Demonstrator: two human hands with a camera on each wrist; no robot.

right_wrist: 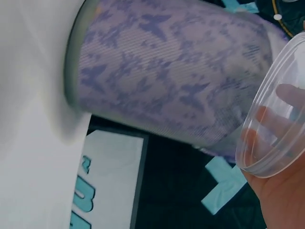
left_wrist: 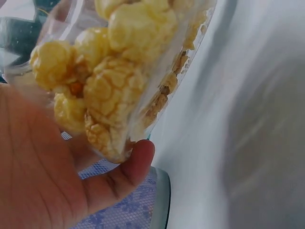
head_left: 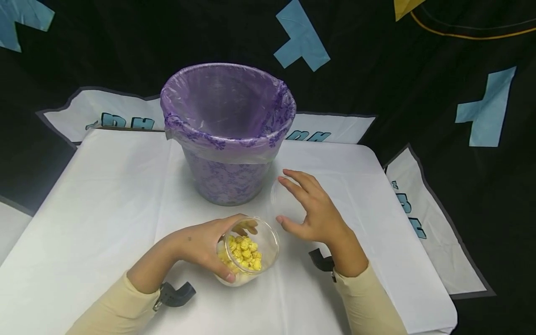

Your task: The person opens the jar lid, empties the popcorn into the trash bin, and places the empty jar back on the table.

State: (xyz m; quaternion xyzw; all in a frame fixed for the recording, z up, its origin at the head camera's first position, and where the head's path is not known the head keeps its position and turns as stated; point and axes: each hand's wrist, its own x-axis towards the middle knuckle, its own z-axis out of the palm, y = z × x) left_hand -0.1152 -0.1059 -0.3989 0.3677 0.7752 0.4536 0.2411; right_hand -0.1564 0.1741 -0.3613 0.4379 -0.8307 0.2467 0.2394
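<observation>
My left hand point(head_left: 205, 242) grips a clear plastic jar point(head_left: 270, 253) from its left side, thumb in front and fingers behind. The jar is tilted, its open mouth facing up and to the right. Yellow popcorn point(head_left: 246, 253) lies inside it, and close up in the left wrist view the popcorn point(left_wrist: 114, 86) shows through the clear wall. To the right of the jar, my right hand point(head_left: 311, 209) holds a round clear lid point(right_wrist: 267, 129) between thumb and fingers, its rim standing nearly upright. The lid is faint in the head view.
Behind both hands stands a purple patterned trash bin point(head_left: 228, 177) with a purple bag liner point(head_left: 176, 111) folded over its rim. A white cloth covers the table point(head_left: 104, 200). Black fabric with blue tape pieces point(head_left: 301, 37) hangs beyond the table.
</observation>
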